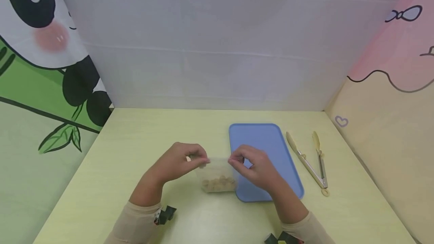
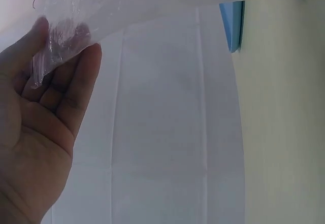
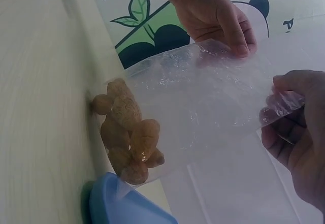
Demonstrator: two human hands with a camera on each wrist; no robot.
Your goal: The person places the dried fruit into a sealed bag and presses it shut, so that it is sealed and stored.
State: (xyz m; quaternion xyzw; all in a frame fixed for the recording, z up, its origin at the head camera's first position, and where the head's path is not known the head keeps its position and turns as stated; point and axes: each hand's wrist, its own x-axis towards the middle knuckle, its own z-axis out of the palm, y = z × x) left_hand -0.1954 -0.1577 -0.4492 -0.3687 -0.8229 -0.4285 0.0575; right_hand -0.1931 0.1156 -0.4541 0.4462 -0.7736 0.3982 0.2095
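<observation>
A clear plastic bag [image 1: 217, 168] stands upright above the front middle of the table, its lower end on or very near the surface. Several brown, lumpy, nut-like pieces [image 3: 129, 132] are gathered at its bottom. My left hand [image 1: 183, 161] pinches the bag's upper left corner between thumb and fingers. At the upper right corner, my right hand [image 1: 255, 165] pinches the film the same way. Between the two hands the top edge is stretched across. In the left wrist view, crumpled film lies between the left hand's thumb and fingers [image 2: 84, 82].
A blue tray [image 1: 264, 138] lies just right of the bag, partly under my right hand. Farther right, metal tongs [image 1: 313, 168] with beige tips lie spread on the pale yellow table [image 1: 162, 123]. A white sheet [image 1: 217, 48] rises behind, with printed cloths at both sides.
</observation>
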